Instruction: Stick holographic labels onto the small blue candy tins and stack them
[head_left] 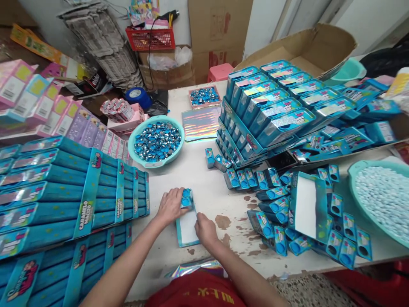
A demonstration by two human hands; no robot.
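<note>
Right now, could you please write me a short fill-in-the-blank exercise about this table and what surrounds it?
The small boxes held in the left hand are ____.
The right hand grips the tray by its ____ edge.
The stool behind the table is ____.
The crate by the wall is ____.
Missing words: blue; right; pink; red.

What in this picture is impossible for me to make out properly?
All in the head view:
Small blue boxes: parts hidden by the left hand.
Right hand, at the shallow tray: most fingertips, curled out of sight.
Bowl of white pieces: far side, cut off by the right edge.
Blue caps: number, since they overlap.
</note>
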